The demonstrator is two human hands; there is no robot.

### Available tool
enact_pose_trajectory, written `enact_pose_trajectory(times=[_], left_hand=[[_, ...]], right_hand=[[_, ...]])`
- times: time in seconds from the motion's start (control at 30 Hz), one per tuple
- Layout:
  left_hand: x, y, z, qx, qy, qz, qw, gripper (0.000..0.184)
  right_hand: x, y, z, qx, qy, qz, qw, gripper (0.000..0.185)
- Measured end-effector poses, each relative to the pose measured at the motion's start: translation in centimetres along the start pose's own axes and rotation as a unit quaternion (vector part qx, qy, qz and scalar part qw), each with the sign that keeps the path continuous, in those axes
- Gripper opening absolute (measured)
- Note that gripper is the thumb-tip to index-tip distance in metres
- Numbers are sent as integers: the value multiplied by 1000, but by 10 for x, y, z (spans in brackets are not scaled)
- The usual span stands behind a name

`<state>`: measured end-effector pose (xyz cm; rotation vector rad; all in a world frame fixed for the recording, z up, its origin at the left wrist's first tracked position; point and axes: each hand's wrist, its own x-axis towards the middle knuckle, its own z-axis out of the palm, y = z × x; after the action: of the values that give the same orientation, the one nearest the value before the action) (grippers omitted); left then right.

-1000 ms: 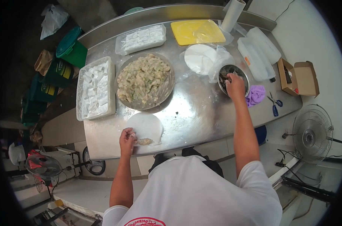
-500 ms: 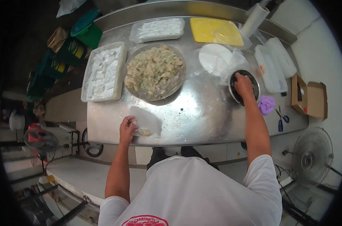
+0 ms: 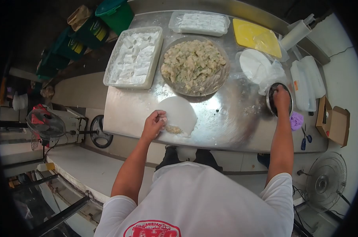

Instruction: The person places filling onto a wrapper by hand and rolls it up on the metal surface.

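Observation:
My left hand (image 3: 154, 125) is at the near edge of the steel table, its curled fingers pinching the left edge of a round, translucent wrapper sheet (image 3: 178, 111). A small strip of pale filling (image 3: 173, 129) lies on the sheet's near part. To the far right, my right hand (image 3: 281, 98) reaches into a dark-bottomed metal bowl (image 3: 291, 104); its fingertips are hard to make out against the dark inside. Beyond the wrapper stands a wide round bowl (image 3: 222, 81) heaped with chunky, green-flecked filling (image 3: 192, 61).
Plastic tubs of white-dusted rolls stand at the left (image 3: 157, 67) and back (image 3: 173, 25). A yellow board (image 3: 256, 37), white round sheets (image 3: 254, 65), clear containers (image 3: 305, 91), purple cloth (image 3: 296, 120), scissors (image 3: 306, 138) and an open cardboard box (image 3: 338, 124) are on the right.
The camera view has shifted, so the table's contents appear farther right. The wrapper now shows as a fuller round. My right hand is still in the metal bowl, my left still at the wrapper.

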<state>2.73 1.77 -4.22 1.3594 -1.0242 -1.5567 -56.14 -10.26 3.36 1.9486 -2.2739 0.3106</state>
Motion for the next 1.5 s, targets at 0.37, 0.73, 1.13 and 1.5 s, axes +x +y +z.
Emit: enact_pose_trajectory(times=[0.37, 0.73, 1.13, 1.5], left_hand=[[-15, 56, -1, 367, -179, 144, 902, 63], [-6, 35, -5, 423, -219, 248, 844, 50], [-14, 42, -31, 363, -151, 200, 897, 49], [-25, 29, -24, 347, 13, 94, 933, 22]], right_hand=[[-173, -291, -42, 551, -197, 45, 810, 11], [-227, -361, 18, 416, -91, -172, 888, 25], [-232, -352, 3, 381, -51, -167, 908, 38], [-236, -360, 23, 376, -82, -175, 906, 33]])
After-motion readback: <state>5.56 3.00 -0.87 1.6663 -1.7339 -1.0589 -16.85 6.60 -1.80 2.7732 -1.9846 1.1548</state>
